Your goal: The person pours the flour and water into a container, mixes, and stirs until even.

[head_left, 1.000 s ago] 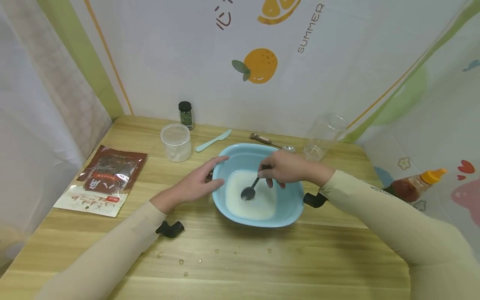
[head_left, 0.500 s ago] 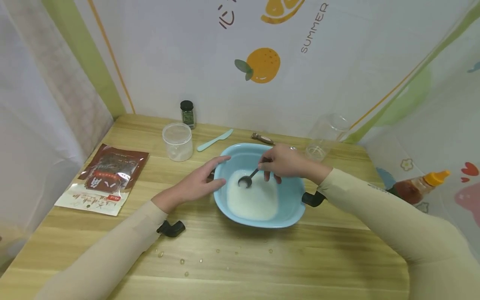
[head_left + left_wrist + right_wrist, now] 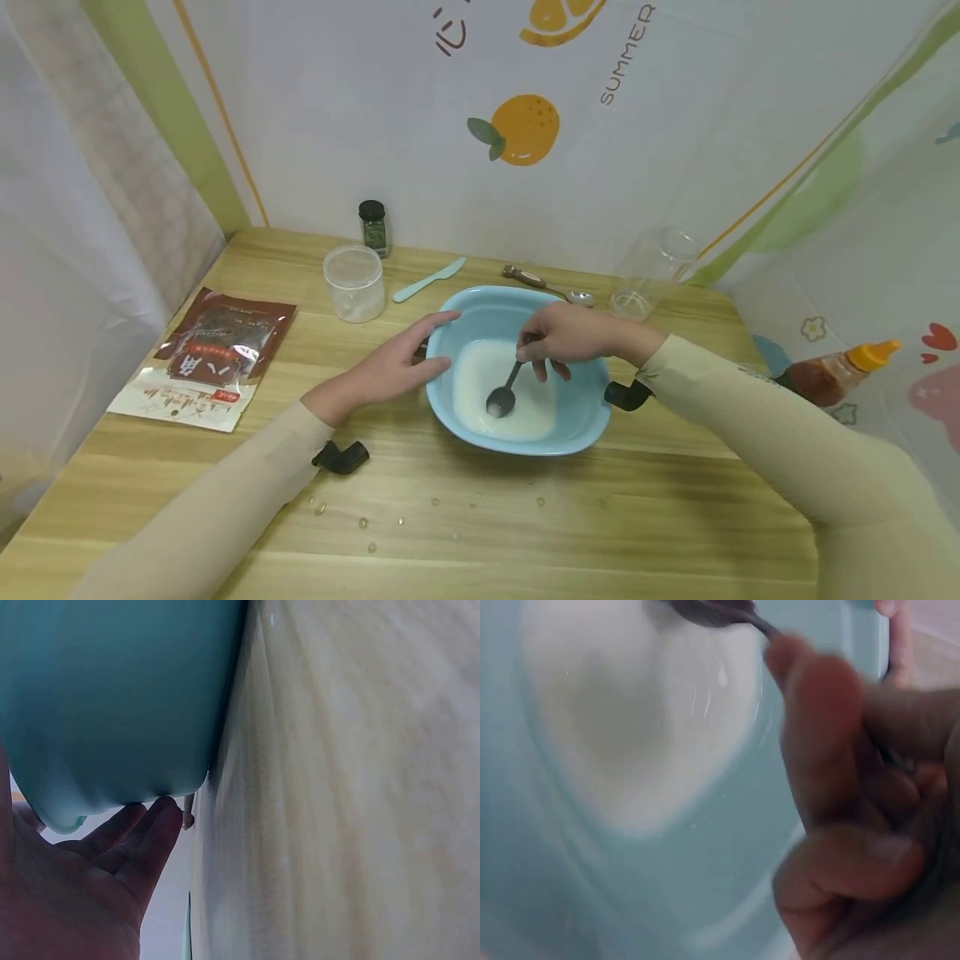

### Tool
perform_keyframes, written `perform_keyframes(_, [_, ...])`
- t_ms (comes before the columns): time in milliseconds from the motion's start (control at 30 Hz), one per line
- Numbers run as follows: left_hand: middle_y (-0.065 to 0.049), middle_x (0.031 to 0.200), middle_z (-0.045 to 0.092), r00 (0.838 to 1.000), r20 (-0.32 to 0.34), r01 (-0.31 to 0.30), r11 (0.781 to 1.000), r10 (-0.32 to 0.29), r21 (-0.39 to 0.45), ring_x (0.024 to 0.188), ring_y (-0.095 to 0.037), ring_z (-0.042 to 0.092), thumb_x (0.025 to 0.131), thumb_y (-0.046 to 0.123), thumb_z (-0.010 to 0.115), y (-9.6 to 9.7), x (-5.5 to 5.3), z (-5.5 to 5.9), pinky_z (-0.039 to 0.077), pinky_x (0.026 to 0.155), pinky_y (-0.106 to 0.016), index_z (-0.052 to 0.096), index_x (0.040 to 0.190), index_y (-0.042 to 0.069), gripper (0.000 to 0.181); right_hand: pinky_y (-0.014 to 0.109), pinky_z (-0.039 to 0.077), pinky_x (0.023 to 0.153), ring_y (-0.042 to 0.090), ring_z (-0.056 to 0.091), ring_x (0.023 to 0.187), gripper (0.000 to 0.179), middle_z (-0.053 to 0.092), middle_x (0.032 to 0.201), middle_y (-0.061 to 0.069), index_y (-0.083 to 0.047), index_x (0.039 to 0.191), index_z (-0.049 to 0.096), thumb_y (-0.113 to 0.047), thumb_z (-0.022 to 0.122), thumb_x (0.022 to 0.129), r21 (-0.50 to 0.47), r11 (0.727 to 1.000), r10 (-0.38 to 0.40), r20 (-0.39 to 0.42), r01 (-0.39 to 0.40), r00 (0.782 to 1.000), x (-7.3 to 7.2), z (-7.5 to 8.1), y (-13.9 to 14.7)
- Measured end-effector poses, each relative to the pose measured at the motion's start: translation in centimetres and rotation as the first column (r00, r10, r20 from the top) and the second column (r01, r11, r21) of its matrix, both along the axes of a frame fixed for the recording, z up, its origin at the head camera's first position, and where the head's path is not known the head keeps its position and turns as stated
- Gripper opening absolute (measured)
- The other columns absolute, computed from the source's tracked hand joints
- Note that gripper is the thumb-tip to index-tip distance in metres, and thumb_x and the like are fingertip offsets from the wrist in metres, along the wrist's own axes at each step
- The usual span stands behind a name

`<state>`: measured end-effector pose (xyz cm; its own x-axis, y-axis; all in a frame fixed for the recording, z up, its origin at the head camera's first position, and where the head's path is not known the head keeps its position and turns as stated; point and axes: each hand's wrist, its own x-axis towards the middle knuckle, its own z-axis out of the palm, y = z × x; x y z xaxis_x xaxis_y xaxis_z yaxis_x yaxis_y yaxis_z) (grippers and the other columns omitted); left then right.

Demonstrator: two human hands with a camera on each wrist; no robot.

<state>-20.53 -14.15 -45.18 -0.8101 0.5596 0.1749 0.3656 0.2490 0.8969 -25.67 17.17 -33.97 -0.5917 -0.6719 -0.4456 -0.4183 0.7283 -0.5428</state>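
Note:
A light-blue basin (image 3: 588,421) holds white, milky liquid (image 3: 480,367). At its left side my left hand (image 3: 382,367) grips the rim, thumb and forefinger over the edge. In the left wrist view other fingers (image 3: 154,840) of that hand press the basin's outer wall (image 3: 112,712). My right hand (image 3: 566,333) pinches the handle of a dark spoon (image 3: 501,402) over the basin. The spoon's bowl is down at the liquid, nearer the front side. In the right wrist view the curled fingers hide much of the handle.
Behind the basin lie a pale green knife (image 3: 429,280) and a metal spoon (image 3: 528,277). A clear tub (image 3: 355,287), a spice jar (image 3: 373,227) and a clear jar (image 3: 648,275) stand nearby. A brown packet (image 3: 213,354) lies left; a sauce bottle (image 3: 832,377) is right. Droplets dot the front.
The spoon went toward the back of the basin, then came forward to the front, the right hand moving with it. The left hand stays on the rim.

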Motion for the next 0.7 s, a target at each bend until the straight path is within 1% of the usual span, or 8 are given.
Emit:
perform_keyframes(67, [-0.024, 0.171, 0.041, 1.0, -0.003, 0.001, 1.0, -0.001, 0.006, 0.141, -0.042, 0.061, 0.112, 0.017, 0.063, 0.0, 0.0, -0.1, 0.061, 0.11, -0.05, 0.033, 0.173, 0.007, 0.069, 0.03, 0.05, 0.058, 0.036, 0.069, 0.057, 0.025, 0.079, 0.081, 0.006, -0.002, 0.115, 0.08, -0.022, 0.064, 0.114, -0.02, 0.999, -0.045, -0.067, 0.043, 0.997, -0.1, -0.1, -0.2])
perform_keyframes(133, [-0.025, 0.17, 0.041, 1.0, 0.001, 0.006, 1.0, -0.006, 0.01, 0.14, -0.043, 0.062, 0.112, 0.017, 0.063, 0.0, 0.0, -0.1, 0.061, 0.11, -0.049, 0.032, 0.173, 0.007, 0.069, 0.029, 0.046, 0.053, 0.031, 0.067, 0.054, 0.025, 0.077, 0.078, 0.007, -0.001, 0.114, 0.08, -0.02, 0.064, 0.114, -0.024, 0.994, -0.107, -0.147, 0.105, 0.983, -0.3, -0.1, 0.1])
perform_keyframes(200, [-0.025, 0.169, 0.043, 1.0, 0.005, 0.008, 1.0, -0.009, 0.013, 0.139, -0.043, 0.063, 0.112, 0.017, 0.063, -0.1, 0.0, -0.2, 0.062, 0.108, -0.048, 0.032, 0.173, 0.007, 0.069, 0.03, 0.048, 0.053, 0.026, 0.065, 0.051, 0.024, 0.075, 0.074, 0.008, 0.0, 0.111, 0.079, -0.018, 0.064, 0.114, -0.013, 0.987, -0.159, -0.209, 0.159, 0.965, -0.4, 0.1, 0.6])
perform_keyframes(267, [-0.025, 0.169, 0.042, 1.0, 0.008, 0.008, 1.0, -0.008, 0.014, 0.139, -0.043, 0.063, 0.112, 0.017, 0.063, -0.1, 0.0, -0.1, 0.062, 0.108, -0.048, 0.032, 0.174, 0.008, 0.069, 0.032, 0.05, 0.054, 0.023, 0.063, 0.05, 0.023, 0.072, 0.068, 0.008, 0.0, 0.106, 0.079, -0.016, 0.065, 0.113, 0.005, 0.982, -0.181, -0.234, 0.187, 0.955, -0.5, 0.3, 1.2])
perform_keyframes(400, [-0.024, 0.17, 0.041, 1.0, 0.005, 0.003, 1.0, -0.003, 0.007, 0.14, -0.042, 0.062, 0.112, 0.016, 0.063, -0.2, 0.0, 0.1, 0.062, 0.109, -0.049, 0.033, 0.173, 0.008, 0.069, 0.034, 0.052, 0.057, 0.024, 0.064, 0.051, 0.023, 0.071, 0.065, 0.006, -0.003, 0.102, 0.081, -0.017, 0.066, 0.112, 0.019, 0.99, -0.132, -0.188, 0.138, 0.973, -0.1, 0.6, 1.7])
perform_keyframes(533, [-0.025, 0.171, 0.04, 1.0, 0.002, -0.001, 1.0, 0.001, 0.0, 0.141, -0.043, 0.062, 0.112, 0.017, 0.062, -0.2, 0.1, 0.1, 0.061, 0.109, -0.049, 0.032, 0.173, 0.007, 0.069, 0.033, 0.049, 0.058, 0.031, 0.069, 0.057, 0.024, 0.074, 0.071, 0.003, -0.005, 0.108, 0.081, -0.023, 0.066, 0.113, -0.02, 0.998, -0.069, -0.112, 0.068, 0.991, 0.3, 0.2, 1.1])
perform_keyframes(600, [-0.024, 0.172, 0.039, 1.0, 0.004, 0.0, 1.0, 0.0, 0.001, 0.142, -0.043, 0.061, 0.112, 0.017, 0.063, -0.2, 0.1, 0.1, 0.061, 0.11, -0.049, 0.032, 0.173, 0.007, 0.07, 0.032, 0.047, 0.056, 0.034, 0.069, 0.058, 0.025, 0.076, 0.074, 0.004, -0.003, 0.111, 0.08, -0.023, 0.066, 0.114, -0.045, 0.996, -0.079, -0.119, 0.074, 0.99, 0.3, -0.1, 0.9])
perform_keyframes(700, [-0.025, 0.173, 0.038, 1.0, 0.001, 0.004, 1.0, -0.004, 0.007, 0.142, -0.045, 0.06, 0.112, 0.016, 0.062, 0.0, 0.1, -0.2, 0.061, 0.11, -0.048, 0.032, 0.173, 0.006, 0.069, 0.031, 0.046, 0.054, 0.031, 0.068, 0.056, 0.025, 0.075, 0.075, 0.008, -0.001, 0.111, 0.079, -0.021, 0.064, 0.114, -0.04, 0.989, -0.148, -0.174, 0.143, 0.974, 0.1, -0.2, 1.2])
